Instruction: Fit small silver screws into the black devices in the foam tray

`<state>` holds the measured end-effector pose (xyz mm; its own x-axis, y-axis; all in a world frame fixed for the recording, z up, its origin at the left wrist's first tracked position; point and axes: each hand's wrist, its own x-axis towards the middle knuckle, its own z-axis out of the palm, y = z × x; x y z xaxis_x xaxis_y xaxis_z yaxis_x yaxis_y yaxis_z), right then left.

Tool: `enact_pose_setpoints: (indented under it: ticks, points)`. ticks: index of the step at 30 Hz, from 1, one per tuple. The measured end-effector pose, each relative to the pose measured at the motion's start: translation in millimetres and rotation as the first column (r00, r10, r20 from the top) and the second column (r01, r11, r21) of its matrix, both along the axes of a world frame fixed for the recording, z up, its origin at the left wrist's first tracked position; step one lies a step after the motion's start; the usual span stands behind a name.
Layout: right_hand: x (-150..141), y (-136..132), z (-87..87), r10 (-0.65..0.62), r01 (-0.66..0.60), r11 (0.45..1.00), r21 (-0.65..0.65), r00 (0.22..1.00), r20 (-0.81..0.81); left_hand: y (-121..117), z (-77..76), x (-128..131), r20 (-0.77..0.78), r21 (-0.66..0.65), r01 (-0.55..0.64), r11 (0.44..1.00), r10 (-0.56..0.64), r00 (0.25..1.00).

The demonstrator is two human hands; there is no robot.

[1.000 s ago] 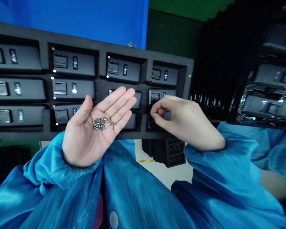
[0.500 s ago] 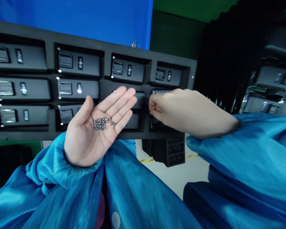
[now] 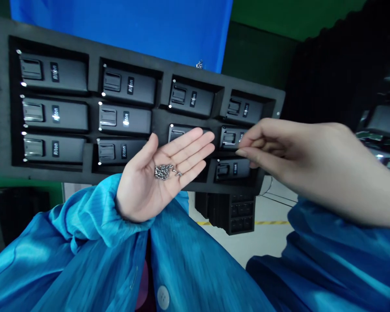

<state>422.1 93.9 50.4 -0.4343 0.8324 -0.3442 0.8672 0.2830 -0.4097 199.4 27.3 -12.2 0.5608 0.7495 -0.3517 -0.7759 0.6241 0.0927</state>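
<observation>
The left hand (image 3: 159, 175) was open with the palm up and the fingers extended, and a small cluster of silver screws (image 3: 163, 172) lay loose at the centre of the palm. The right hand (image 3: 289, 158) was partly closed, with the thumb and forefinger drawn together in a pinch. We could not tell whether its fingertips (image 3: 242, 152) gripped a screw. Those fingertips were just beside the second-row housing (image 3: 230, 138) in the fourth column of a black foam tray (image 3: 1, 108), and we saw no clear contact with it. The tray held black plastic housings marked "Riton" (image 3: 53, 71) in pockets arranged in three rows of four. The left hand lay in front of the tray and covered part of the third column. Bright metal points (image 3: 23, 84) were visible at the left corners of several housings. A small metallic item (image 3: 199, 65) rested on the upper edge of the tray. Below the tray, a stack of black trays (image 3: 229, 212) stood on a pale floor (image 3: 269, 242) crossed by a yellow line (image 3: 243, 223). A blue backdrop (image 3: 117, 26) filled the area above the tray. Both forearms emerged from the gathered cuffs of a blue coat (image 3: 84, 212).
</observation>
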Motion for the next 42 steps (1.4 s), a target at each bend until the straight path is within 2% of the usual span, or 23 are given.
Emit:
enact_pose_setpoints:
  ticks: [3,8,15,20,28,33,36,39,42]
  points:
    - [-11.9,-23.7,9.4,0.071,-0.045,0.987,0.152,0.984,-0.164,-0.4,-0.2,3.1,0.002,0.003,0.000,1.000,0.000,1.000]
    - [-38.2,-47.2,-3.8,0.249,-0.163,0.942,0.294,0.927,-0.281,-2.5,-0.7,6.5,0.017,0.034,0.010,0.999,-0.011,1.000]
    - [-48.6,-49.1,-12.4,0.315,-0.232,0.899,0.372,0.931,-0.182,-5.7,-2.8,4.0,0.038,0.057,-0.009,0.998,0.007,0.999]
    - [-51.9,-51.2,-16.2,0.298,-0.228,0.876,0.426,0.949,-0.106,-6.0,-3.6,4.8,0.034,0.075,-0.016,0.997,0.014,0.999]
    - [-56.0,-53.2,-22.7,0.327,-0.244,0.806,0.540,0.943,-0.061,-5.8,-2.4,7.4,0.082,0.058,-0.056,0.997,0.051,0.995]
    - [-58.3,-51.9,-24.3,0.297,-0.228,0.842,0.490,0.953,-0.066,-5.9,0.6,7.3,0.055,0.051,-0.053,0.997,0.051,0.997]
    - [-56.8,-51.5,-19.5,0.279,-0.183,0.856,0.483,0.951,-0.134,-5.2,0.9,7.3,0.036,0.034,-0.025,0.999,0.024,0.999]
    - [-43.9,-51.9,-8.3,0.243,-0.141,0.892,0.430,0.951,-0.192,-4.2,1.0,5.4,0.040,0.011,-0.027,1.000,0.026,0.999]
    - [-21.2,-52.4,-0.3,0.174,-0.095,0.920,0.380,0.968,-0.179,-3.0,0.7,0.8,0.048,-0.013,-0.035,0.999,0.035,0.998]
